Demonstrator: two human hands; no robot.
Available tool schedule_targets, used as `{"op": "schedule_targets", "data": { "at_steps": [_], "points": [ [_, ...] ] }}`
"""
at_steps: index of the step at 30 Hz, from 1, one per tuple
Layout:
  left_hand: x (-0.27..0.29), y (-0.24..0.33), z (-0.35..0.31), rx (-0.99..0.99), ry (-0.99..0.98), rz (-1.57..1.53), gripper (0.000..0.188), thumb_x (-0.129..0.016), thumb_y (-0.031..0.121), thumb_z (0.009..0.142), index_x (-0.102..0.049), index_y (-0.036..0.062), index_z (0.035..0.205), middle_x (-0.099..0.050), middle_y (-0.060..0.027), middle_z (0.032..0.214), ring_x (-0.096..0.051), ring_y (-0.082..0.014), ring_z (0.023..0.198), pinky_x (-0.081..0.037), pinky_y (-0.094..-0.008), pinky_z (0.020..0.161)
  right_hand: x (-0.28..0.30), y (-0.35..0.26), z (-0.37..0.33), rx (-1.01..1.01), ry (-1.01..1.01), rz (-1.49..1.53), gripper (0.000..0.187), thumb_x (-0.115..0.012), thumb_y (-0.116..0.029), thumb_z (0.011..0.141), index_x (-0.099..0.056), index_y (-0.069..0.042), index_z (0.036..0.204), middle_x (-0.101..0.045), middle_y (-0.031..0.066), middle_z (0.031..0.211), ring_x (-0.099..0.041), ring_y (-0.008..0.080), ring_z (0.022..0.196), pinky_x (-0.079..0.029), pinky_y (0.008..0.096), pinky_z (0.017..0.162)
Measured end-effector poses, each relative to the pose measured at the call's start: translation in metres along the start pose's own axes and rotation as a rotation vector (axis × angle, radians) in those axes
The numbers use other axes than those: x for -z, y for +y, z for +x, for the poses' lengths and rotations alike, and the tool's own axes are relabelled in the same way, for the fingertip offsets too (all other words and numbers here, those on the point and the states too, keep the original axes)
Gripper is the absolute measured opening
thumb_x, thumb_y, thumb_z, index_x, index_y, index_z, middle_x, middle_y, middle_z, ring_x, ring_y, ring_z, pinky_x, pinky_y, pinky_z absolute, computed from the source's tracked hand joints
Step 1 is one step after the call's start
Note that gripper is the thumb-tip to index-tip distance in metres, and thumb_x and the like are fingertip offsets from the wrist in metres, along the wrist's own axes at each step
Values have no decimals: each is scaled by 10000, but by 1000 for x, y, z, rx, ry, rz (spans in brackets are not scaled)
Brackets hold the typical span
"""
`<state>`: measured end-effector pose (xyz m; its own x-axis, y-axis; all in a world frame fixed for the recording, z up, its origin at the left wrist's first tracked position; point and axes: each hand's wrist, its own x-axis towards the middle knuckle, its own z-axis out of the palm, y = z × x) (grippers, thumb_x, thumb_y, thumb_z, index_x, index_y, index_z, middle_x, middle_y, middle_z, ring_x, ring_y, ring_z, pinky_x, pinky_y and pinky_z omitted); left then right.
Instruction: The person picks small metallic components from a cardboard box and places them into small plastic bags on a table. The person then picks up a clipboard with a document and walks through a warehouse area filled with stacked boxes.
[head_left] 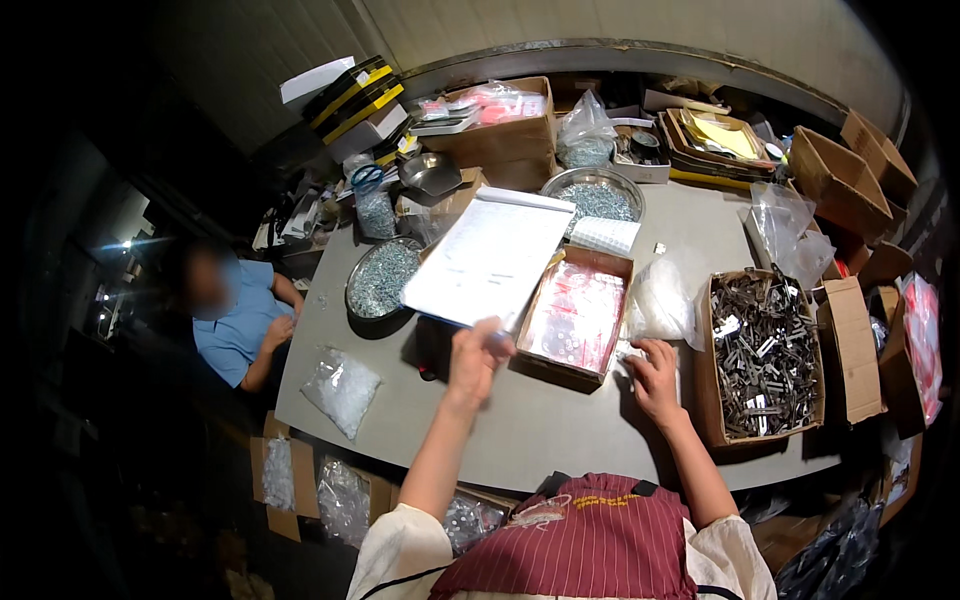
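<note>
My left hand (476,362) is closed, slightly blurred, at the near edge of a clipboard (490,250) with white written sheets. A small bluish thing shows at its fingers; I cannot make out what it is. The clipboard lies slanted between a metal bowl of small shiny parts (385,278) and an open carton of clear and red plastic packets (573,315). To the right of that carton, my right hand (655,378) rests low with bent fingers at a small pale thing (626,350), partly hidden. Just beyond it sits a white plastic bag (662,300).
A carton of dark metal clips (764,355) stands at the right. Another bowl of shiny parts (597,195) and a jar (374,208) stand farther back. A clear bag of white pieces (342,390) lies front left. A co-worker in blue (235,325) sits at the left.
</note>
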<state>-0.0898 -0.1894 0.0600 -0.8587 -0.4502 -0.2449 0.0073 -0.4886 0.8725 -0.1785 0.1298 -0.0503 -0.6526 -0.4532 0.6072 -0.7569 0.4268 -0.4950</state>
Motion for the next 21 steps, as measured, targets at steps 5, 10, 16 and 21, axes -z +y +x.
{"op": "schedule_targets", "data": {
  "at_steps": [5,10,16,21],
  "points": [
    [-11,-48,-10,94,-28,28,353,-699,329,933,-708,-17,864,-717,-102,732,-695,-187,648,-468,-267,583,7,-34,63,79,36,162,344,-647,52,719,-692,-63,1041,-645,128,1225,-571,358,1167,-432,465,1007],
    [-15,-51,-4,52,-67,46,339,-704,342,944,-699,5,904,-701,-86,715,-667,-166,565,-455,-264,507,0,-54,127,157,-89,221,336,-682,5,794,-680,-61,1124,-612,147,1309,-547,367,1232,-422,467,1053],
    [-19,-50,-1,109,-54,-23,304,-711,322,976,-673,37,1071,-698,-76,748,-648,-134,530,-472,-250,455,-37,-60,166,184,-246,154,519,-753,-390,874,-638,-130,1308,-478,178,1498,-363,399,1431,-274,542,1172],
    [-4,-56,1,146,-142,43,512,-665,519,981,-635,36,1150,-697,-75,800,-669,-136,582,-480,-248,496,-61,-52,172,191,-219,49,294,-759,-346,885,-697,-149,1094,-568,100,1378,-391,364,1390,-254,517,1149]
  ]
}}
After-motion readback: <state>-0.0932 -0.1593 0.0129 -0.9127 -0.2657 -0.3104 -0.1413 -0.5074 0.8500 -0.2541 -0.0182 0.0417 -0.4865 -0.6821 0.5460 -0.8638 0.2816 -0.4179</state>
